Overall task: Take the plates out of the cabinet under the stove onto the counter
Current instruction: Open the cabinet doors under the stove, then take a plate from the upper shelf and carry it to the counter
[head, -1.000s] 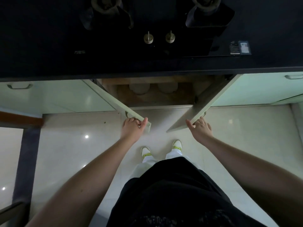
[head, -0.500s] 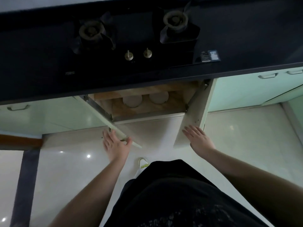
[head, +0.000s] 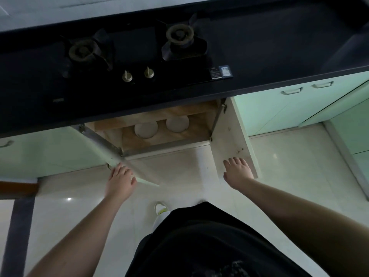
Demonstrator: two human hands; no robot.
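The cabinet under the stove stands open, and two white plates [head: 146,130] [head: 177,123] lie side by side on its wooden floor [head: 159,139], partly hidden by the counter edge. My left hand [head: 120,180] rests with straight fingers against the left door [head: 111,154], near its outer edge. My right hand [head: 237,171] lies flat with spread fingers on the inner face of the right door [head: 229,136]. Neither hand holds a plate.
A dark counter [head: 279,56] carries a two-burner gas stove [head: 129,54] with two knobs. Pale green cabinet doors [head: 279,112] flank the open one. A glossy tiled floor [head: 189,176] lies below, with my shoe [head: 160,208] and dark clothing at the bottom.
Both doors have swung wider open. My left hand let go of the left door's edge and now lies flat on it. The camera tilted up, showing more of the stove and plates.
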